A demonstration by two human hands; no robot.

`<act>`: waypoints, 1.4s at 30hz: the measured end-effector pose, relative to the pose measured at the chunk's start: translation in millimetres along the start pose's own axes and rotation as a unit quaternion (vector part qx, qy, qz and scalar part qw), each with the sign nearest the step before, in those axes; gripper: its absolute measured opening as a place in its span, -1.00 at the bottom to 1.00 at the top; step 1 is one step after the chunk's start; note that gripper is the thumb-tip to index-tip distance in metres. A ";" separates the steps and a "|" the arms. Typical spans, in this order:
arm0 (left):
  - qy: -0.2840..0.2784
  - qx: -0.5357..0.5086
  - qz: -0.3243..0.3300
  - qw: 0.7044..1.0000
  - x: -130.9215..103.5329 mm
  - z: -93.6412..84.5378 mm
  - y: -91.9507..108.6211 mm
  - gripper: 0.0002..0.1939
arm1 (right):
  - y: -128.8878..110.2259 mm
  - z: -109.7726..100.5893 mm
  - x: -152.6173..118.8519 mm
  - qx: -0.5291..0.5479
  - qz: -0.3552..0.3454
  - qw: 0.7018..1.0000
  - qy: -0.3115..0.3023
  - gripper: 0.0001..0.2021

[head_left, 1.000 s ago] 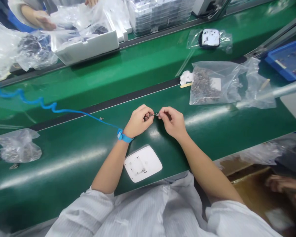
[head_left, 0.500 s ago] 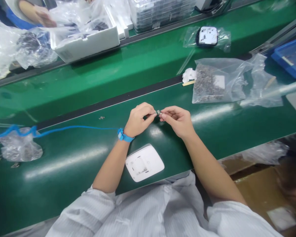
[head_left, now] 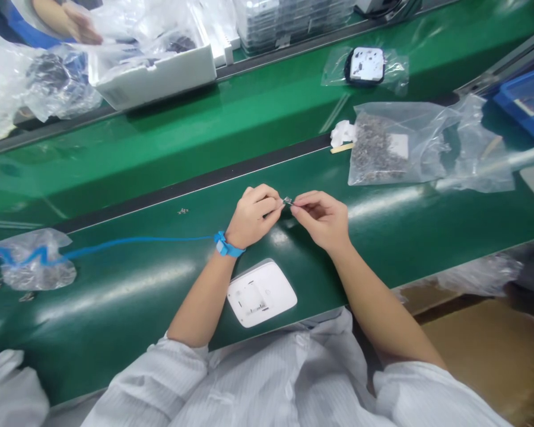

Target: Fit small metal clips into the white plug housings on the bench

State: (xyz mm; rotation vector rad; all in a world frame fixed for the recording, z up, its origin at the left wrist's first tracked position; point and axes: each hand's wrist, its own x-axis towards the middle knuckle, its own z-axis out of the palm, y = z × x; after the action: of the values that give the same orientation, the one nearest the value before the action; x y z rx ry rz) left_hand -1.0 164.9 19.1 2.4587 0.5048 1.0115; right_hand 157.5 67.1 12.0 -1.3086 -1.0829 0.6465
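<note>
Between the fingertips of both hands is a small metal part (head_left: 287, 201), too small to make out its exact kind. My left hand (head_left: 257, 214) pinches its left side; a blue wrist strap (head_left: 226, 245) with a cord circles that wrist. From the other side my right hand (head_left: 323, 218) pinches the same part with thumb and forefinger. Nearer my body, below the hands, a white plastic cover (head_left: 273, 292) with a rectangular recess lies on the green table (head_left: 137, 308).
A clear bag of small metal parts (head_left: 378, 148) lies to the right. Farther back, a green conveyor belt (head_left: 267, 101) carries a bagged device (head_left: 366, 64). A white box (head_left: 160, 77) and another person's hand (head_left: 83, 25) are beyond it. Small loose parts (head_left: 183, 211) lie left.
Both hands stay together, with the small metal part turned slightly between them. The bagged device on the belt has shifted a little left. A pale sleeve has appeared at the lower left.
</note>
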 end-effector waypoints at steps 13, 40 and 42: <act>-0.024 0.033 0.053 0.998 0.6 -4.7 2.9 -0.73 | 10.0 -4.3 2.5 0.118 0.038 0.992 0.023 -0.86; -0.011 0.147 0.033 0.989 0.0 -2.7 1.4 -0.76 | 3.1 3.6 -2.2 -0.070 0.099 0.991 0.050 -0.93; -0.004 0.187 0.023 0.982 -2.8 -4.2 -5.4 -0.74 | 7.3 1.0 0.0 -0.089 0.089 0.991 0.040 -0.91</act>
State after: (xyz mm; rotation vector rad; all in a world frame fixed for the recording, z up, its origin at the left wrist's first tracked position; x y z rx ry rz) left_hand -6.9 169.2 17.4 2.8123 0.6922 0.9995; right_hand 158.0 68.9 5.0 -1.5854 -0.9844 0.6341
